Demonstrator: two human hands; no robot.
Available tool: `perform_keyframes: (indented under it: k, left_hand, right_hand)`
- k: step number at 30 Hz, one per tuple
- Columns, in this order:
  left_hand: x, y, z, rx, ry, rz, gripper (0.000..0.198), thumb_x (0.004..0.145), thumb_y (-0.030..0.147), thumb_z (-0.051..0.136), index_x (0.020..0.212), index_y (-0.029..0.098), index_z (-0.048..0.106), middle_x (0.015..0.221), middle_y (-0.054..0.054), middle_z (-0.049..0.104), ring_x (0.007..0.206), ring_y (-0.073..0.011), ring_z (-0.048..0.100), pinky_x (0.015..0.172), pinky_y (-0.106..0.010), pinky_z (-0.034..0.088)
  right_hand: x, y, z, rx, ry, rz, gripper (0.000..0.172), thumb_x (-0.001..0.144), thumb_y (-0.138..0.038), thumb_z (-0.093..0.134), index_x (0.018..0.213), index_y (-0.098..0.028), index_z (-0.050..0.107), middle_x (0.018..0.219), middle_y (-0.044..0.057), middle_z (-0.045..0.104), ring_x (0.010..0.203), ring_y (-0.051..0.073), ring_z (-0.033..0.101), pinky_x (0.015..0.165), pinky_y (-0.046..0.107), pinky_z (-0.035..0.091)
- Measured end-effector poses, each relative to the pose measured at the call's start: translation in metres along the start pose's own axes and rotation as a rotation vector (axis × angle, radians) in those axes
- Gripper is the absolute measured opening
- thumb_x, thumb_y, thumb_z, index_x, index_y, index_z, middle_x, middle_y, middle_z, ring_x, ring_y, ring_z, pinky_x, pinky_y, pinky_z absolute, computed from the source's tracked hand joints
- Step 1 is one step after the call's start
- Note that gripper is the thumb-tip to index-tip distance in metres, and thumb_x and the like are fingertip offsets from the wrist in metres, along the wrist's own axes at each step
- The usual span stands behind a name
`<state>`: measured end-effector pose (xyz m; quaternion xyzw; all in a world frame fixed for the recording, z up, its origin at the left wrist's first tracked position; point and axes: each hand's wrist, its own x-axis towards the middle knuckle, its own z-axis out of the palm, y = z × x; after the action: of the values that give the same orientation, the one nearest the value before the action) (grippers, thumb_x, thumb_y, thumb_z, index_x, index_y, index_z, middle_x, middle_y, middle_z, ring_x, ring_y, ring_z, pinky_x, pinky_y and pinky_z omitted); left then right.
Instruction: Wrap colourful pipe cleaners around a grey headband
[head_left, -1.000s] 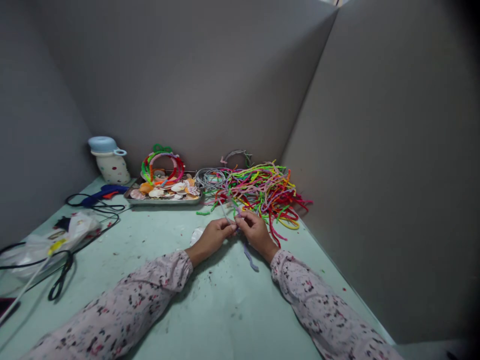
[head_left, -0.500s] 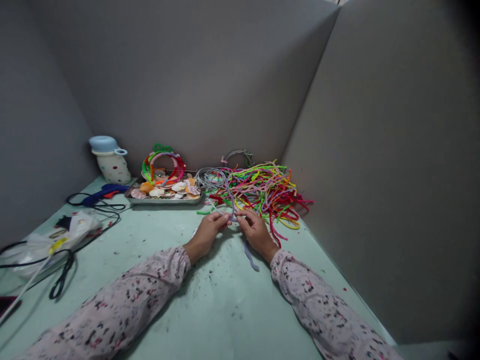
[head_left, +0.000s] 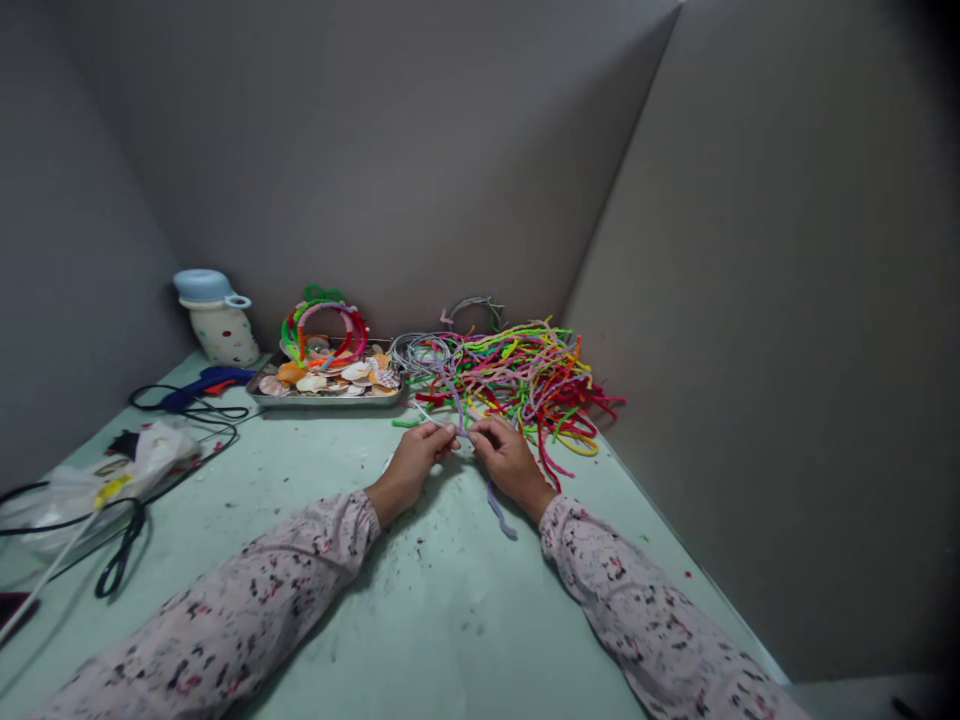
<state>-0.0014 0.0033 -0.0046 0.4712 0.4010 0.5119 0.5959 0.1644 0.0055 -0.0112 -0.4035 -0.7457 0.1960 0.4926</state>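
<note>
Grey walls (head_left: pixel 375 150) box in a pale green table (head_left: pixel 420 620), flecked with small scraps. Two arms in flowered sleeves (head_left: pixel 247 610) reach across it towards the far corner. There a pile (head_left: pixel 525 375) of bright fuzzy strands lies against the right wall, red, green, yellow and pink tangled together. At the table's left edge sits a clear bag (head_left: pixel 90 485), with black cables (head_left: pixel 120 560) looping over and beside it. A metal tray (head_left: pixel 330 400) of shells stands along the back wall, with wrapped hoops (head_left: pixel 322 325) leaning behind it and a coil of grey wire (head_left: pixel 420 352) just to its right. Left of the tray are a spotted jar (head_left: pixel 217 320) with a blue lid and a blue glue gun (head_left: pixel 202 385). The left hand (head_left: pixel 416 462) and right hand (head_left: pixel 510 460) meet just in front of the pile, each pinching the same lilac strand (head_left: pixel 499 512) between thumb and fingertips. One end arcs up towards the pile; the other trails onto the table between the wrists.
</note>
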Motion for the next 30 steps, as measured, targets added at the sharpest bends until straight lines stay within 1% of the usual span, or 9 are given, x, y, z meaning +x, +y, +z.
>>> perform_keyframes:
  k: [5, 10, 16, 30]
  left_hand:
    - [-0.0004, 0.0011, -0.0004, -0.021, -0.014, 0.007, 0.025, 0.075, 0.036, 0.067, 0.072, 0.012, 0.061, 0.067, -0.001, 0.059, 0.058, -0.0086, 0.047, 0.056, -0.022, 0.035]
    - [-0.0015, 0.0031, 0.0001, -0.091, -0.023, -0.013, 0.022, 0.075, 0.033, 0.069, 0.073, 0.013, 0.059, 0.067, 0.000, 0.059, 0.060, -0.0088, 0.050, 0.058, -0.021, 0.038]
    - [-0.0029, 0.0042, -0.0001, -0.151, -0.040, -0.030, 0.022, 0.074, 0.033, 0.071, 0.075, 0.014, 0.058, 0.068, 0.001, 0.059, 0.061, -0.0079, 0.052, 0.058, -0.019, 0.039]
    - [-0.0032, 0.0061, 0.0017, -0.212, -0.075, -0.055, 0.020, 0.075, 0.030, 0.070, 0.081, 0.013, 0.060, 0.071, -0.001, 0.058, 0.062, -0.0078, 0.052, 0.057, -0.018, 0.040]
  right_hand:
    - [-0.0010, 0.0004, 0.0002, 0.002, -0.004, 0.009, 0.014, 0.089, -0.027, 0.053, 0.091, -0.020, 0.065, 0.087, 0.003, 0.061, 0.084, 0.017, 0.057, 0.078, 0.030, 0.044]
    - [-0.0015, 0.0008, 0.0004, -0.007, -0.011, 0.020, 0.015, 0.086, -0.029, 0.058, 0.094, -0.020, 0.066, 0.088, 0.004, 0.061, 0.077, 0.017, 0.056, 0.071, 0.029, 0.044]
    - [-0.0015, 0.0005, 0.0015, -0.004, -0.019, 0.016, 0.015, 0.088, -0.030, 0.056, 0.093, -0.021, 0.066, 0.088, 0.003, 0.062, 0.082, 0.017, 0.056, 0.076, 0.030, 0.044]
    - [-0.0008, 0.0003, 0.0004, 0.003, -0.025, 0.028, 0.014, 0.087, -0.029, 0.056, 0.091, -0.021, 0.066, 0.087, 0.003, 0.062, 0.079, 0.017, 0.056, 0.073, 0.029, 0.044]
